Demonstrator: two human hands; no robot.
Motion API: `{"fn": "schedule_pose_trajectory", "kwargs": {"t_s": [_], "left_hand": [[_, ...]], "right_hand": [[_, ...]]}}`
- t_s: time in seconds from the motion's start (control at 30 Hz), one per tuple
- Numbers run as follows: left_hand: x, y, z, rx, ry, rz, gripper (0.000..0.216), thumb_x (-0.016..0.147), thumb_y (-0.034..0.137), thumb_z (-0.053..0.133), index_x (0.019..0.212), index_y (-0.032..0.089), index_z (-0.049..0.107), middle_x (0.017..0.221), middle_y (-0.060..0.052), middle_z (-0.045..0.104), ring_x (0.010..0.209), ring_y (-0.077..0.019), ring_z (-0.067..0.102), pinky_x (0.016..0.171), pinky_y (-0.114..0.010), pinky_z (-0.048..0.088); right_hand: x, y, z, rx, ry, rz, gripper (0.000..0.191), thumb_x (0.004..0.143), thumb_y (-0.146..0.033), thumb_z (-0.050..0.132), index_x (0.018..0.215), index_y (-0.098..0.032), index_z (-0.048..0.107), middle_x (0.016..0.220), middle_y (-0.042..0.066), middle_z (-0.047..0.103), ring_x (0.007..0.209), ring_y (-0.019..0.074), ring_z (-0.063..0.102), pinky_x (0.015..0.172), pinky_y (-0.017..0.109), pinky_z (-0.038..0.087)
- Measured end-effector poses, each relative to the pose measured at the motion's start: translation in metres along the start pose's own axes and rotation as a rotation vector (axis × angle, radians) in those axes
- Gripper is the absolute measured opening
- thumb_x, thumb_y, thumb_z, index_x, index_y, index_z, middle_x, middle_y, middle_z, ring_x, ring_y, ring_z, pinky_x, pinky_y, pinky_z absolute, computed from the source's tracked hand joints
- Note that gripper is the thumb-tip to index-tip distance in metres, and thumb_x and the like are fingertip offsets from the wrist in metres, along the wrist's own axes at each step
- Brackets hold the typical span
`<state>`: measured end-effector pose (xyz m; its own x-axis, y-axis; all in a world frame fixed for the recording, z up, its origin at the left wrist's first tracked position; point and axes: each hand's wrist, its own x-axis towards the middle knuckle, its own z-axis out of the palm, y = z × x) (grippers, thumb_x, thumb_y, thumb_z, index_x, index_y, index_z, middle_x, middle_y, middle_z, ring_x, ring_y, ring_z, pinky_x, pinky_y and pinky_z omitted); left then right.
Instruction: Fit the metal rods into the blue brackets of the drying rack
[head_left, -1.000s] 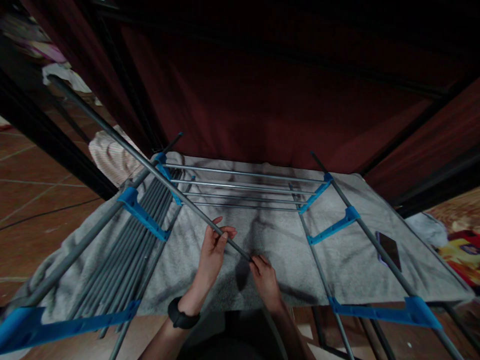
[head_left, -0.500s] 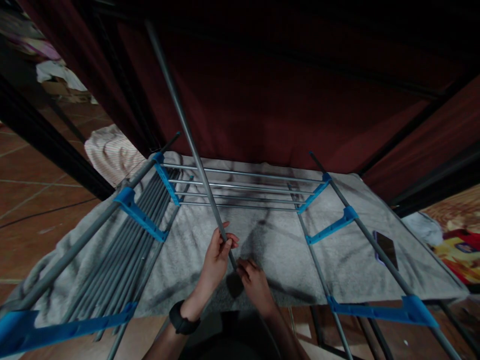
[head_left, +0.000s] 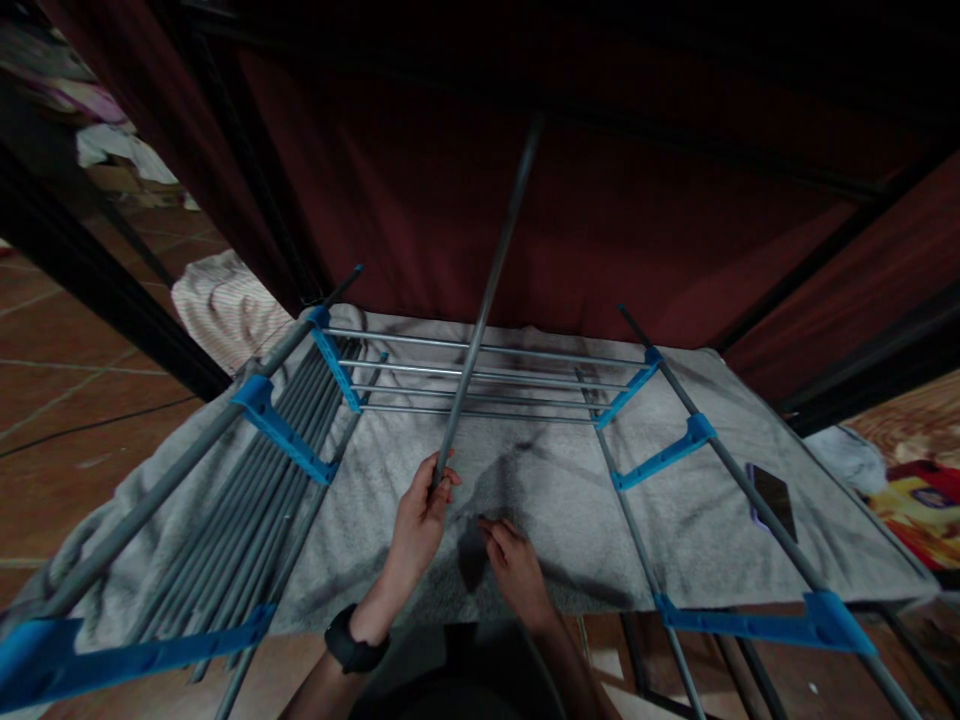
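The long grey metal rod [head_left: 487, 300] had swung round in the space of a second: from lying low and pointing toward the far left corner of the grey towel-covered bed [head_left: 540, 500], it stood nearly upright, its top leaning a little to the right against the dark red curtain [head_left: 465, 200]. The left hand [head_left: 416, 525] alone gripped its lower end, fingers [head_left: 442, 485] pinched closed round it. The right hand [head_left: 517, 570] had let go and lay just beside, fingers loosely curled on the towel, holding nothing. That looked like a one-handed repositioning of the rod.

Nothing there served as a container; the nearest was the grey drying rack with blue plastic brackets [head_left: 645, 375] spread over the bed, a bundle of spare grey rods [head_left: 262, 520] lying along its left edge. A dark phone [head_left: 776, 500] lay near the right edge.
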<state>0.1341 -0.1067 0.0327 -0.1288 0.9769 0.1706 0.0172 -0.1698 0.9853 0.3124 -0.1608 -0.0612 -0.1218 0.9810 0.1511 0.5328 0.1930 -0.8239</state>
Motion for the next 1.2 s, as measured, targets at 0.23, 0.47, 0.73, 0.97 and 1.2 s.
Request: {"fn": "schedule_pose_trajectory", "kwargs": {"t_s": [0.23, 0.47, 0.73, 0.97, 1.2], "left_hand": [[0.003, -0.008, -0.023, 0.193, 0.093, -0.001, 0.019, 0.088, 0.041, 0.067, 0.098, 0.026, 0.074, 0.084, -0.003, 0.075, 0.07, -0.0223, 0.066, 0.07, -0.034, 0.053], [0.01, -0.03, -0.057, 0.39, 0.096, 0.022, 0.022, 0.085, 0.043, 0.067, 0.097, 0.027, 0.076, 0.088, -0.006, 0.081, 0.085, -0.0302, 0.074, 0.077, -0.038, 0.056], [0.008, -0.062, -0.085, 0.792, -0.019, 0.088, 0.033, 0.088, 0.04, 0.05, 0.101, 0.024, 0.076, 0.094, -0.011, 0.081, 0.093, -0.0331, 0.074, 0.09, -0.047, 0.056], [0.007, -0.083, -0.088, 0.979, -0.15, 0.094, 0.041, 0.091, 0.032, 0.043, 0.109, 0.02, 0.078, 0.109, -0.015, 0.083, 0.107, -0.0356, 0.075, 0.096, -0.051, 0.054], [0.005, -0.091, -0.092, 1.132, -0.238, 0.074, 0.045, 0.092, 0.02, 0.04, 0.117, 0.019, 0.078, 0.112, -0.013, 0.083, 0.11, -0.0327, 0.075, 0.099, -0.048, 0.053]], "right_hand": [[0.002, 0.009, -0.005, 0.013, 0.068, 0.014, 0.037, 0.105, -0.023, 0.047, 0.122, -0.028, 0.08, 0.112, 0.007, 0.082, 0.105, 0.0234, 0.079, 0.095, 0.037, 0.063], [0.013, 0.019, -0.017, 0.057, 0.124, 0.03, 0.038, 0.102, -0.024, 0.049, 0.117, -0.025, 0.083, 0.108, 0.01, 0.082, 0.101, 0.0265, 0.078, 0.094, 0.041, 0.064], [0.027, 0.042, -0.029, 0.324, 0.286, 0.17, 0.03, 0.094, -0.039, 0.063, 0.111, -0.026, 0.084, 0.107, 0.009, 0.083, 0.099, 0.027, 0.077, 0.093, 0.042, 0.062], [0.045, 0.056, -0.043, 0.664, 0.491, 0.386, 0.051, 0.075, -0.06, 0.082, 0.11, -0.022, 0.079, 0.093, 0.008, 0.079, 0.075, 0.0241, 0.069, 0.067, 0.039, 0.059], [0.055, 0.057, -0.057, 0.917, 0.547, 0.495, 0.055, 0.063, -0.048, 0.09, 0.109, -0.024, 0.073, 0.098, 0.006, 0.08, 0.086, 0.0239, 0.072, 0.074, 0.038, 0.06]]}}
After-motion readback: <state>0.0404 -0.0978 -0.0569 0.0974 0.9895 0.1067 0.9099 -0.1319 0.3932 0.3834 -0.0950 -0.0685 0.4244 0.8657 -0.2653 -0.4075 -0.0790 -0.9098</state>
